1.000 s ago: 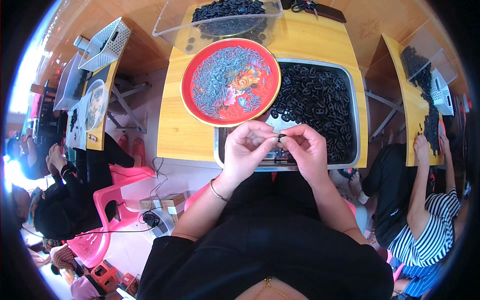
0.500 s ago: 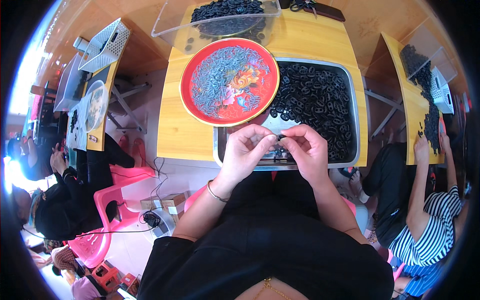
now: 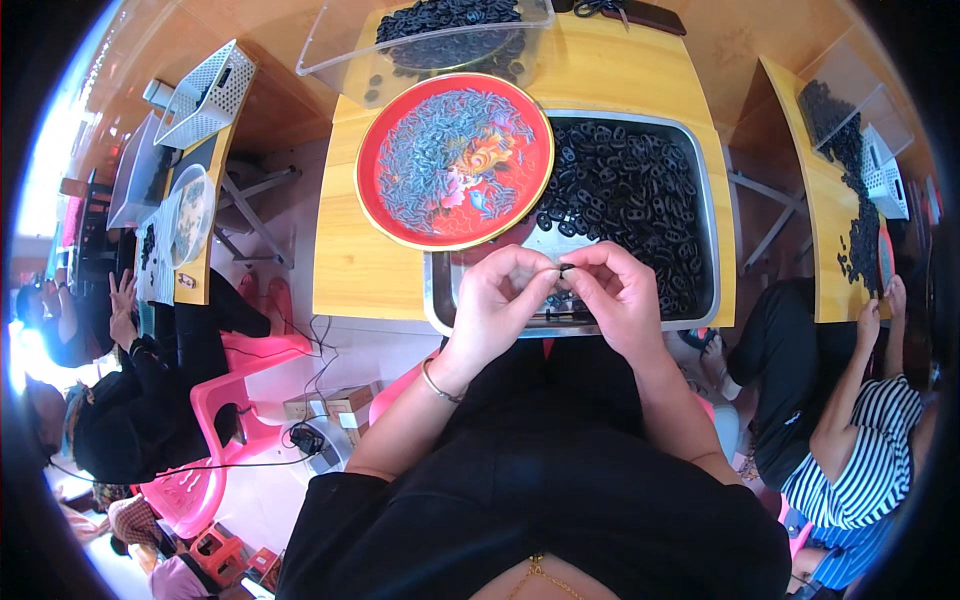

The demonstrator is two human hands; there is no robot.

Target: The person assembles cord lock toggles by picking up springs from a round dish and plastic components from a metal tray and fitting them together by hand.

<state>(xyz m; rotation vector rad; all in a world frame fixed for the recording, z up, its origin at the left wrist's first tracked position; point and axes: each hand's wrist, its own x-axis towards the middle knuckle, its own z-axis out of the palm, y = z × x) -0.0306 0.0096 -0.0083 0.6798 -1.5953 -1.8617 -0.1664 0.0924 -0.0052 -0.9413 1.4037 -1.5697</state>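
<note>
My left hand [image 3: 503, 300] and my right hand [image 3: 622, 298] meet over the near edge of a metal tray [image 3: 709, 225]. Thumb and forefinger of each are closed on one small black piece [image 3: 565, 269], mostly covered by the fingertips. Black oval pieces with holes [image 3: 640, 190] are heaped in the tray's right and far parts, with bare metal nearer my hands. Overlapping its left side, a round red tray [image 3: 371, 170] with a gold rim and flower pattern carries many small grey-blue slivers [image 3: 425, 150].
A clear plastic bin [image 3: 335, 58] with black pieces stands at the back of the yellow wooden table [image 3: 350, 285], scissors [image 3: 600, 8] near it. Co-workers sit at side tables: one in a striped shirt [image 3: 860, 450] right, one in black [image 3: 115, 420] left beside a pink chair [image 3: 215, 410].
My fingertips have drawn closer together around the black piece, hands nearly in place. At left, a co-worker's hand has risen with fingers spread; the striped-shirt person's hands have moved nearer each other.
</note>
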